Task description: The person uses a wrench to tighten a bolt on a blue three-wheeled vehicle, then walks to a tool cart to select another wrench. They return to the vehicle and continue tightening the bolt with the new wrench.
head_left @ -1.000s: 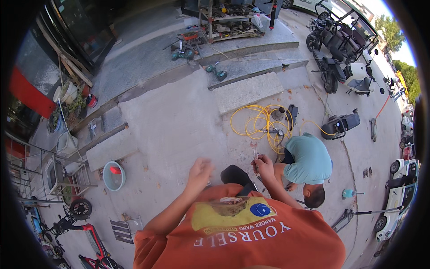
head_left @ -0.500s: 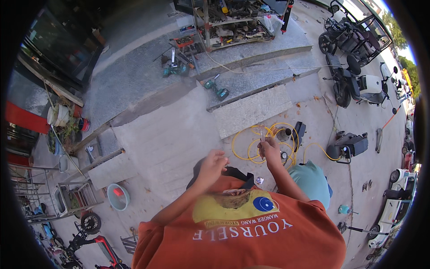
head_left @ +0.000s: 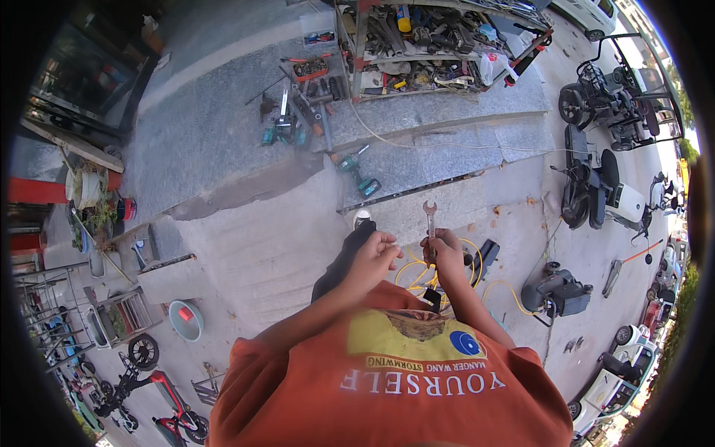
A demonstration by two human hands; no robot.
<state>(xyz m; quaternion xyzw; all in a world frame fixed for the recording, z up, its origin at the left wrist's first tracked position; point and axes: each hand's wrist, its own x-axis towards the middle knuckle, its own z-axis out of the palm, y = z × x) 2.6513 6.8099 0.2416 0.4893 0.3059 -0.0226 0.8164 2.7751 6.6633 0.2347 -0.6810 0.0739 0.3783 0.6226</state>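
My right hand [head_left: 445, 252] is closed round the shank of an open-end wrench [head_left: 430, 214], whose forked jaw points away from me. Loosely bent fingers, with nothing visible in them, show on my left hand [head_left: 375, 261], which hangs in the air just left of the wrench. A coiled yellow hose [head_left: 477, 262] lies on the ground beyond and around my right hand, partly hidden by it. Ahead on the stone step lies a green cordless power tool [head_left: 360, 177].
A metal rack [head_left: 417, 56] crammed with tools stands at the far side. More hand tools [head_left: 309, 112] lie on the step left of it. To the right are a black compressor-like machine [head_left: 558, 292] and a parked scooter [head_left: 596, 190]. A light-blue basin [head_left: 186, 320] sits at left.
My view has moved forward, nearer the steps and rack. One shoe now shows ahead of me. The wrench stays in my right hand, and my left hand has come closer to it.
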